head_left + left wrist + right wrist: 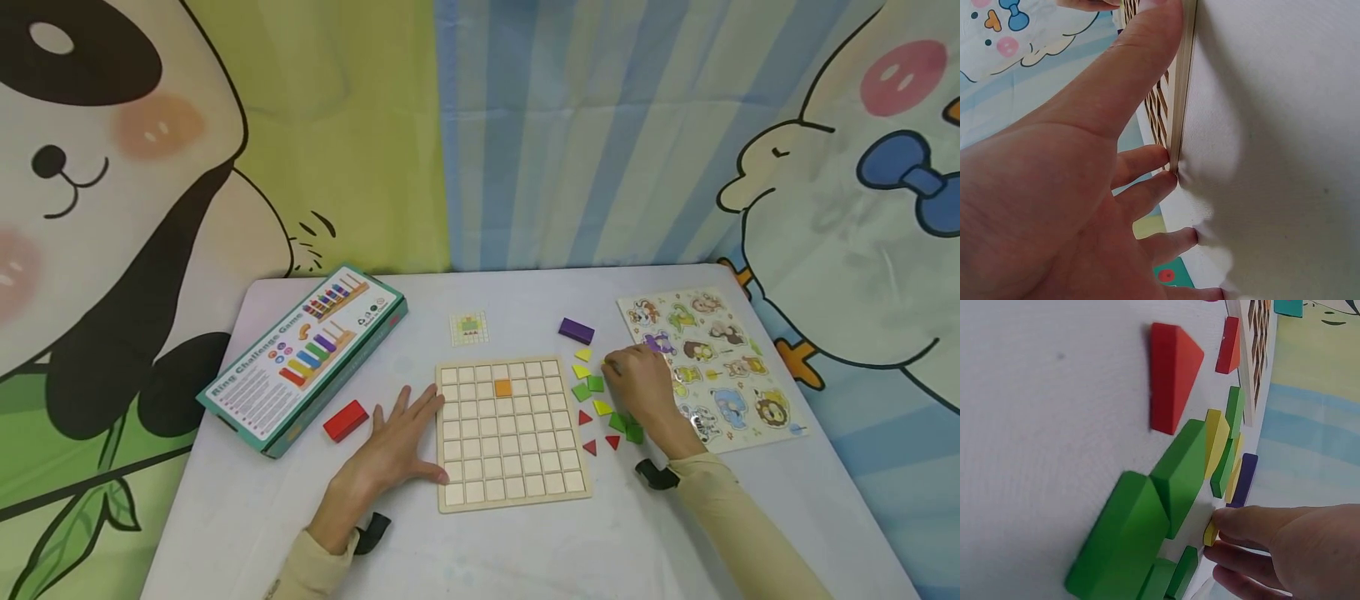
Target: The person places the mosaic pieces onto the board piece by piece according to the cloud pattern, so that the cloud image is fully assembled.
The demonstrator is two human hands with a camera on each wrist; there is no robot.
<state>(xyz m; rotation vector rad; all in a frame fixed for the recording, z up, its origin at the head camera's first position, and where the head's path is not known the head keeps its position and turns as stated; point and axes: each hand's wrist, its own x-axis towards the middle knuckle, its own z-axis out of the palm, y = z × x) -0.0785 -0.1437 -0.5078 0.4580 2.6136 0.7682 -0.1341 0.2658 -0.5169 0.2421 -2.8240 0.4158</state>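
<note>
A: At nine o'clock we see the Ring Challenge Game box (pixel 303 358) and a red block (pixel 346 420). Our left hand (pixel 393 450) lies flat, fingers spread, thumb touching the grid board's (pixel 510 492) left edge.

B: And at three o'clock?

A: Our right hand (pixel 639 387) pinches a yellow tile (pixel 1210 534) among the coloured tiles (pixel 600 408), just beside the animal puzzle (pixel 712 367).

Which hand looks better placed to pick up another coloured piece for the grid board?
The right hand, probably. It sits among the loose tiles, fingertips touching a yellow piece. The left hand lies flat against the wooden grid board, steadying its edge.
</note>
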